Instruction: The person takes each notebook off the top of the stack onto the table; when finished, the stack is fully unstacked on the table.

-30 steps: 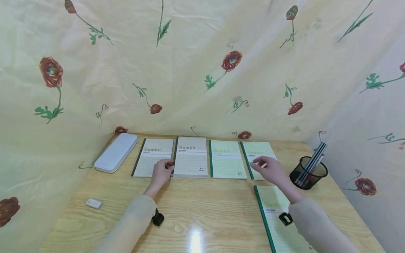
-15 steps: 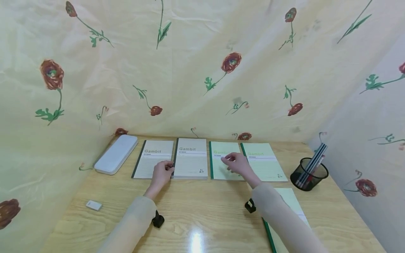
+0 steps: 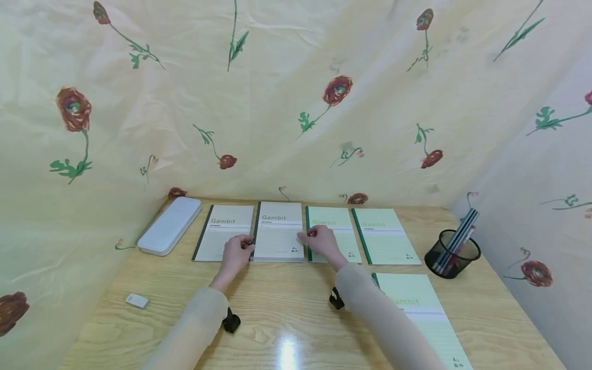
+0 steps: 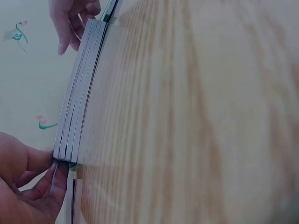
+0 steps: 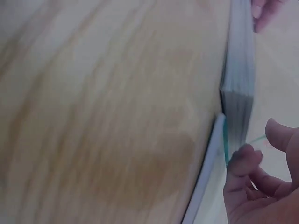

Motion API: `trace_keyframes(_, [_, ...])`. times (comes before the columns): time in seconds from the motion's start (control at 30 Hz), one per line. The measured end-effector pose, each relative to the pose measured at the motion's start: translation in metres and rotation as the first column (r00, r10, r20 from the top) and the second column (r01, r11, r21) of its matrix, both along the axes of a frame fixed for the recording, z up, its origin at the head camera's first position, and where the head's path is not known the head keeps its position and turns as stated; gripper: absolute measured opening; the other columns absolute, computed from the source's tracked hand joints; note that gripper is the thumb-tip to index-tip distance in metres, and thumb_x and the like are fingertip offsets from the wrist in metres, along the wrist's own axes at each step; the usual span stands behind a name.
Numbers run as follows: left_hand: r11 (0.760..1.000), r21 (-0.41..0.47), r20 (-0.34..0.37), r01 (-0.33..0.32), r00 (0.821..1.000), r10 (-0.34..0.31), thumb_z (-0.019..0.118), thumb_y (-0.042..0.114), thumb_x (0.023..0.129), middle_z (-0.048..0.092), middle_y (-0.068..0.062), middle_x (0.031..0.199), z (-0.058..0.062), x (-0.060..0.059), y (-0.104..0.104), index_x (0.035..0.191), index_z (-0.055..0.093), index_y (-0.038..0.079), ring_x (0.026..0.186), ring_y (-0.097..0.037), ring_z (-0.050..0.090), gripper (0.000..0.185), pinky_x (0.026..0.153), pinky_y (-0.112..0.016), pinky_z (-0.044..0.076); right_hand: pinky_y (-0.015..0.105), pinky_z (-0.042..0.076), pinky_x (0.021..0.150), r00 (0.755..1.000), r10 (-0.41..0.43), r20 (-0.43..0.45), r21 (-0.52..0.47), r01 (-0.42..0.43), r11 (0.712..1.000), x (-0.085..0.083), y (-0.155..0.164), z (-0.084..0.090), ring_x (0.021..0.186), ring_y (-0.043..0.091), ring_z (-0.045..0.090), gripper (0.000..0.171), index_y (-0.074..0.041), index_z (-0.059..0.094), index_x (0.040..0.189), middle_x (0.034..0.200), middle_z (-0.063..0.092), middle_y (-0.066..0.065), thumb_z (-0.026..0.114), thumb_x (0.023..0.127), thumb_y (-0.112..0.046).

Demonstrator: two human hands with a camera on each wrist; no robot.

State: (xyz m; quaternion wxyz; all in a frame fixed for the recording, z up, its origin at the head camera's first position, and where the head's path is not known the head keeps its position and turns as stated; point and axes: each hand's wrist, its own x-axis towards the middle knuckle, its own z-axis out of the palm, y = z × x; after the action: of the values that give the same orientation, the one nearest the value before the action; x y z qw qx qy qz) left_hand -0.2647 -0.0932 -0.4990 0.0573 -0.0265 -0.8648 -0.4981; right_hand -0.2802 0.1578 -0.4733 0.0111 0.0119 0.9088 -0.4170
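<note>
In the head view, a stack of grey notebooks (image 3: 279, 239) with dark spines lies in the middle of a row against the back wall. My left hand (image 3: 237, 253) pinches its left spine edge near the front corner; thumb and fingers (image 4: 59, 184) close on the stack's end in the left wrist view. My right hand (image 3: 322, 242) hovers over a pale green notebook (image 3: 339, 252), by the right edge of the stack. Its thumb and fingers (image 5: 245, 161) are apart, with nothing held. Partly behind the left hand lies another grey notebook (image 3: 208, 246).
A second pale green notebook (image 3: 386, 241) ends the row, and a larger green one (image 3: 432, 321) lies in front, partly under the right sleeve. At right stands a mesh pen cup (image 3: 450, 259) with pencils. A white case (image 3: 170, 226) and an eraser-like block (image 3: 137, 300) are left.
My right hand has moved left, from above the far right green notebook to the stack's right edge. The left hand has stayed at the stack's left edge.
</note>
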Motion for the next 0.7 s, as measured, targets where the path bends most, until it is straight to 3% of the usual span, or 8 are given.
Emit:
trace_keyframes(0.1, [1.000,0.003,-0.002,0.003,1.000,-0.003,0.066,-0.004,0.091,0.069,-0.017,0.100,0.000,0.000,0.000,0.115,0.068,-0.009,0.093,-0.030,0.065,0.024,0.081,-0.041,0.055,0.027,0.034,0.051,1.000,0.016,-0.018,0.037,-0.015,0.999,-0.002,-0.006,-0.004,0.055,0.015,0.041,0.038,-0.001,0.065,0.080,0.064,0.051,0.001,0.072,0.092,-0.035])
trace_keyframes(0.2, [1.000,0.003,-0.002,0.007,1.000,-0.007,0.066,-0.004,0.091,0.069,-0.017,0.101,0.000,0.001,0.001,0.115,0.068,-0.008,0.093,-0.030,0.064,0.024,0.080,-0.041,0.055,0.027,0.032,0.050,1.000,0.014,-0.021,0.050,-0.013,0.999,-0.002,-0.010,-0.006,0.054,0.014,0.039,0.039,-0.002,0.064,0.076,0.061,0.047,-0.002,0.075,0.089,-0.037])
trace_keyframes(0.7, [1.000,-0.008,0.015,-0.001,1.000,0.001,0.066,-0.003,0.092,0.069,-0.017,0.101,0.002,0.000,0.000,0.114,0.067,-0.009,0.094,-0.030,0.064,0.023,0.083,-0.042,0.054,0.027,0.035,0.050,0.998,-0.020,-0.056,0.069,0.024,0.997,-0.005,-0.021,-0.010,0.055,0.015,0.044,0.032,-0.004,0.060,0.079,0.064,0.052,0.002,0.082,0.085,-0.027])
